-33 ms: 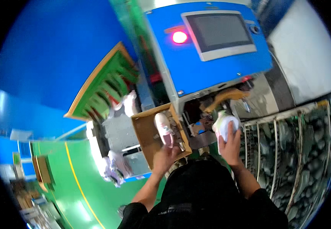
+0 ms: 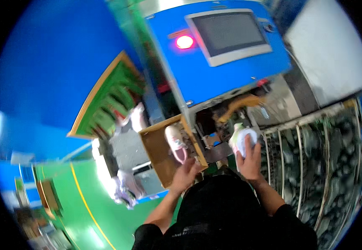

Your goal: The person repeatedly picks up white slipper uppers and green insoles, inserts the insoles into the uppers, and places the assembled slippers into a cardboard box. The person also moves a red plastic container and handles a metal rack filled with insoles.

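Observation:
A white and pink shoe [image 2: 174, 139] lies in the open brown cardboard box [image 2: 151, 156] in front of me, its pink-lined opening toward me. My left hand [image 2: 185, 175] is at the box's near right edge, close by the shoe's heel. Motion smears its fingers, and I cannot tell whether they touch the heel. To the right, my right hand [image 2: 251, 162] grips another shoe [image 2: 236, 139], white with pale green and pink, its fingers spread over a smooth whitish part. This shoe is held in front of the machine's lower opening.
A blue machine [image 2: 168, 62] with a dark screen [image 2: 231, 32] and a glowing red light [image 2: 184, 41] stands ahead. More shoes [image 2: 124, 189] sit left of the box. A green rack [image 2: 114, 98] is behind them. Barred shelving [image 2: 299, 166] with many dark pieces lies right.
The view has shifted slightly. My left hand has moved a little right, away from the shoe in the box, which stays in place. My right hand keeps its hold on the other shoe.

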Motion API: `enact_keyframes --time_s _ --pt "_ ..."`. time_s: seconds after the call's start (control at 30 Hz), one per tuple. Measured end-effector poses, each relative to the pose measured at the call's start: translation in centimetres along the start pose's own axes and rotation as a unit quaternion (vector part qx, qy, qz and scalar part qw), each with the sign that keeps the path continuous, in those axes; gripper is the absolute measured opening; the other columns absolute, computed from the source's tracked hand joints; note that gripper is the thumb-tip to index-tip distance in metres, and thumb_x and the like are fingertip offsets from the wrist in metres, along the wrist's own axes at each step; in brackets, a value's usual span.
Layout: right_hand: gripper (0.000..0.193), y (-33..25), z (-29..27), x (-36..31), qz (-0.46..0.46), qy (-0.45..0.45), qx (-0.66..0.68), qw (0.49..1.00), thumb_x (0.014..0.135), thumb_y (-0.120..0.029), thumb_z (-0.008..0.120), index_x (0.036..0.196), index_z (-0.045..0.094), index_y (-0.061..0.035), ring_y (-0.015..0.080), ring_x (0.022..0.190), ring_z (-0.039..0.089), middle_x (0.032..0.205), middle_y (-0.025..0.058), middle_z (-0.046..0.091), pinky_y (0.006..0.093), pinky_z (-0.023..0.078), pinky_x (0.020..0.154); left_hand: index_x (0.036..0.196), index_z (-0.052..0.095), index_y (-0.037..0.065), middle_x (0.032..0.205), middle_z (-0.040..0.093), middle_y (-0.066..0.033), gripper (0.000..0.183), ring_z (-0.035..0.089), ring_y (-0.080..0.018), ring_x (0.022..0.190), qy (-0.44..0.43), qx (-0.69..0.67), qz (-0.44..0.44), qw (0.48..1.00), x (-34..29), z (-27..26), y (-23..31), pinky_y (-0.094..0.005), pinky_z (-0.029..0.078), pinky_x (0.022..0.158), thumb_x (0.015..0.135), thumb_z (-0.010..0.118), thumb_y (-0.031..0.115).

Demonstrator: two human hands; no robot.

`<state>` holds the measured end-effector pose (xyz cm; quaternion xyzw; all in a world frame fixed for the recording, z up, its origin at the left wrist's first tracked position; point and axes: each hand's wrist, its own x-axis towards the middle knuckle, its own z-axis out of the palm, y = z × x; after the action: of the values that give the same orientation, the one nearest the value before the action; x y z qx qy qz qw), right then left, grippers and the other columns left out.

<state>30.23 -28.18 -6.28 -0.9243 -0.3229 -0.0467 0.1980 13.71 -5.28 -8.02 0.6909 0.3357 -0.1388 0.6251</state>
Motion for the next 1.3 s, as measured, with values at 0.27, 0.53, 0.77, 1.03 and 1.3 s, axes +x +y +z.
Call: enact_keyframes --time_s 0.27,0.53,0.77,1.03,1.3 --pt "0.079 2.2 -5.9 -5.4 0.143 -0.211 0.34 0.905 0.091 -0.022 0.073 0.159 0.031 -0.0199 0.0273 0.101 0.066 0.117 0.0163 0.063 0.0408 0.056 0.086 0.138 0.055 0.004 0.137 0.06 -0.0117 0.06 0.061 -0.0261 0.119 -0.346 -0.341 -0.172 0.857 5.5 12.0 -2.5 -0.0413 0.046 0.105 0.101 0.051 0.052" --pt "0.09 0.9 6.6 0.8 0.309 -0.013 0.815 0.489 0.087 -0.005 0.075 0.161 0.024 -0.0079 0.0216 0.104 0.064 0.12 0.0108 0.063 0.0368 0.054 0.091 0.131 0.058 0.0 0.127 0.064 -0.0136 0.055 0.063 -0.0298 0.116 -0.215 -0.314 -0.161 0.91 2.5 8.4 -3.3 -0.0427 0.048 0.104 0.09 0.061 0.037" --pt "0.075 13.3 0.8 -15.0 0.224 -0.198 0.584 0.755 0.089 -0.026 0.076 0.154 0.043 -0.0063 0.0176 0.119 0.057 0.137 0.0071 0.059 0.0333 0.045 0.103 0.132 0.056 -0.004 0.125 0.063 -0.014 0.053 0.062 -0.0263 0.113 -0.141 -0.261 -0.107 0.949 1.6 9.7 -3.3 -0.0386 0.049 0.099 0.096 0.06 0.035" --pt "0.032 30.0 11.7 -44.7 0.771 0.375 0.309 0.412 0.09 -0.024 0.071 0.117 0.059 -0.0102 0.0246 0.075 0.066 0.093 0.0091 0.064 0.0399 0.058 0.068 0.129 0.057 -0.004 0.123 0.064 -0.013 0.048 0.061 -0.0232 0.109 -0.197 -0.115 -0.057 0.972 -1.4 19.2 1.7 -0.0369 0.047 0.1 0.097 0.064 0.032" --pt "0.03 28.5 9.4 -34.3 0.627 -0.049 0.534 0.564 0.094 -0.015 0.061 0.122 0.059 -0.0062 0.0167 0.07 0.061 0.082 0.0058 0.062 0.0306 0.05 0.064 0.109 0.065 -0.001 0.127 0.063 -0.0137 0.044 0.059 -0.0246 0.117 -0.183 -0.259 0.031 0.948 -4.4 13.7 2.1 -0.0401 0.044 0.104 0.079 0.083 0.026"
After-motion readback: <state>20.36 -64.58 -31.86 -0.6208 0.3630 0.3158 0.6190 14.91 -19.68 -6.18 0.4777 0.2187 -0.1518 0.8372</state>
